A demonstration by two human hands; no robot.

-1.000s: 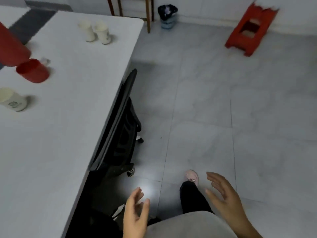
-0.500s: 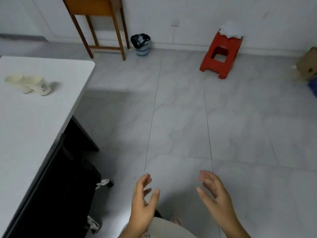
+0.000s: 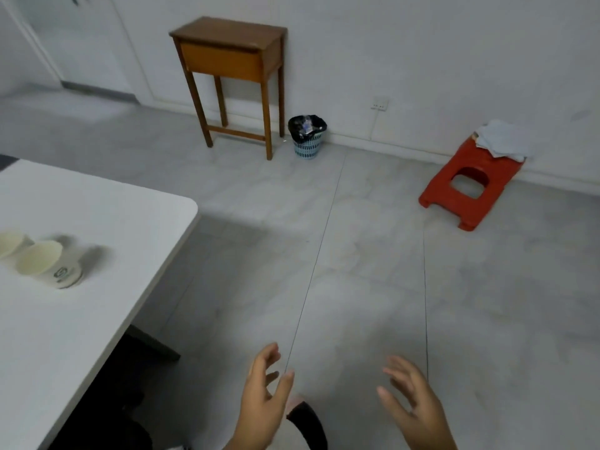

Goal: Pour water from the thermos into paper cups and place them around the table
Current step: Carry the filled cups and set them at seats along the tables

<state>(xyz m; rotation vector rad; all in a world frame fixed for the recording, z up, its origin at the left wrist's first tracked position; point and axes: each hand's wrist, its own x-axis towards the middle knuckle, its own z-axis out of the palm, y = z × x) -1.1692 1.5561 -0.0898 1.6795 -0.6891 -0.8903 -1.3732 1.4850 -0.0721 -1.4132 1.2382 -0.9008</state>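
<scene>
Both hands hang low over the grey tiled floor (image 3: 357, 271), holding nothing. The left hand (image 3: 264, 407) has its fingers loosely spread and the thumb up; the right hand (image 3: 418, 410) is likewise relaxed, palm turned inward. At the left, the white bench (image 3: 107, 319) shows its rounded corner, with two paper cups on it, touching: one cup (image 3: 48, 264) bears a green logo, the other cup (image 3: 9, 242) is cut by the frame edge. By the far wall stand a wooden side table (image 3: 230, 60), a small bin (image 3: 306, 136) just beside it, and a red stool (image 3: 472, 185) with cloth (image 3: 501, 138) on top.
</scene>
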